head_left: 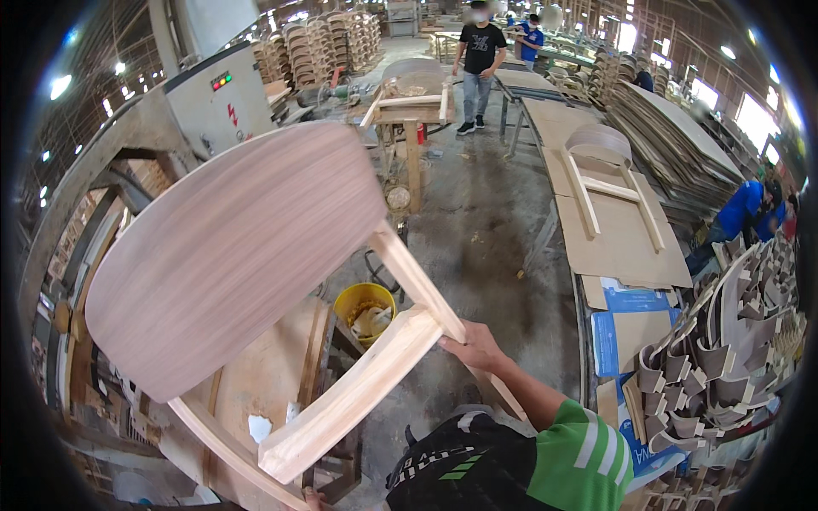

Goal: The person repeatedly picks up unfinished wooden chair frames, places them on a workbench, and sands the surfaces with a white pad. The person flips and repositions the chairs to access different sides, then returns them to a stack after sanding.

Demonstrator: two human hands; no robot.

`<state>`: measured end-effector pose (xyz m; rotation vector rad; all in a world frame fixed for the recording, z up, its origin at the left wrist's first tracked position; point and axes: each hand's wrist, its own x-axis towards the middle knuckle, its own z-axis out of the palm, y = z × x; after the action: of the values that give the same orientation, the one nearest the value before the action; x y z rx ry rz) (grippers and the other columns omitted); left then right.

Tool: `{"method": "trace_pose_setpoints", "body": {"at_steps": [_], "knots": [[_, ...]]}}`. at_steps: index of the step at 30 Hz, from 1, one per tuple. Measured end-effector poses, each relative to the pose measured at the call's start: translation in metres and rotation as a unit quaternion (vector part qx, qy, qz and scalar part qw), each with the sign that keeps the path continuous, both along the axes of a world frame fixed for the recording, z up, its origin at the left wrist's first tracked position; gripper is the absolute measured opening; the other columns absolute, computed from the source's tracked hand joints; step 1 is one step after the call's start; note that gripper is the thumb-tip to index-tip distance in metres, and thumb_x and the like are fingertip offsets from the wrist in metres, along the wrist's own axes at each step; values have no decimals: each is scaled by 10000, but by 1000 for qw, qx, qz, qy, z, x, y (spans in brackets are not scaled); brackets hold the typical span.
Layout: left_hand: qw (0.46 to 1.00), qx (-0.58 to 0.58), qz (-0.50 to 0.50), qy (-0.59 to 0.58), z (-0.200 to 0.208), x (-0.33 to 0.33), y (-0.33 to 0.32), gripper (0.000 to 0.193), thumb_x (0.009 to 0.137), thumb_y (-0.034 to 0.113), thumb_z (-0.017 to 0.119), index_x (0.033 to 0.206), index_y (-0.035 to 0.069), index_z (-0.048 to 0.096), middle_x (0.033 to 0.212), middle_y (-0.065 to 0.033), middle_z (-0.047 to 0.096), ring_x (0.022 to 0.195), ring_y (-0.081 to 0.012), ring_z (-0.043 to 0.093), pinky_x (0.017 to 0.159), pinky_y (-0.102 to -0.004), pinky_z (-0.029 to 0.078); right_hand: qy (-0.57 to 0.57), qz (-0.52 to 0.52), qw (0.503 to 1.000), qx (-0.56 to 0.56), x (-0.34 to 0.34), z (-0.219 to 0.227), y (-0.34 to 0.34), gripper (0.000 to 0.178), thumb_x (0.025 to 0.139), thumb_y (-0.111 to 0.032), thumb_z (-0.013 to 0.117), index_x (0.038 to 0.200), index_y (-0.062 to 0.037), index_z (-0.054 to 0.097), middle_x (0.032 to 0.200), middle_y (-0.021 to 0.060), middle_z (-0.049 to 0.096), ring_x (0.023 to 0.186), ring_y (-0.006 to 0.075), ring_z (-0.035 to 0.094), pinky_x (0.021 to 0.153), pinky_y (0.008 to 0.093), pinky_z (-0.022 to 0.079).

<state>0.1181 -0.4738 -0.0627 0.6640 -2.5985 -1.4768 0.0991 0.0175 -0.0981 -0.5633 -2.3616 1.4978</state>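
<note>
A wooden chair back frame [239,247] fills the left and middle of the view, tilted, with a wide curved veneer panel, two legs and a thick pale crossbar [349,396]. My right hand [479,347] is closed around the right leg, close to where the crossbar joins it. Low at the bottom edge, my left hand [315,499] grips the other leg; only part of its fingers shows. Beneath the frame is a wooden workbench [294,353], with a small white scrap [259,427] on it.
Left stands a machine with a grey control box [223,100]. A yellow bucket [365,308] sits on the floor. On the right, a cardboard-covered table [613,230] bears another chair frame [609,186] beside stacked curved parts [716,358]. A person [479,55] stands in the aisle ahead.
</note>
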Motion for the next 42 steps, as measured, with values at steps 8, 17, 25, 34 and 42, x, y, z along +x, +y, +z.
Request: {"method": "trace_pose_setpoints", "body": {"at_steps": [8,17,25,34,42], "knots": [[970,7,-187,153,90,-117,145,409,972,283,739,1192,-54,668,1022,-181,698,896,-278,672,809,-401,560,184,-114,951,-222,22,33,117,361,947,-159,764,1258,-2,672,1006,15,684,865,107,625,786,286,529],[816,49,-277,505,225,-204,390,590,1038,322,681,1472,-52,541,1334,-202,645,1207,-287,609,1009,-400,494,363,-225,849,-312,45,80,254,238,964,-182,757,1108,-53,618,905,42,644,809,152,673,716,321,562],[724,277,-473,420,155,-188,597,585,1078,370,608,1446,-76,520,1281,-174,662,1177,-261,641,997,-392,523,449,-355,755,-320,58,73,310,233,967,-170,759,1125,-76,616,919,47,649,820,178,686,708,345,570],[535,582,-605,95,166,-211,823,536,1082,466,590,1374,20,537,1236,-64,661,1076,-181,662,865,-330,529,474,-432,719,-269,2,48,386,227,978,-144,736,1156,-60,623,945,56,665,831,188,697,728,349,582],[567,641,-517,5,167,-311,924,516,1065,465,616,1371,51,568,1252,-45,675,1099,-161,676,915,-336,561,409,-450,782,-137,-56,53,497,180,994,-155,732,1124,-55,658,955,54,695,790,158,683,682,307,550]]}}
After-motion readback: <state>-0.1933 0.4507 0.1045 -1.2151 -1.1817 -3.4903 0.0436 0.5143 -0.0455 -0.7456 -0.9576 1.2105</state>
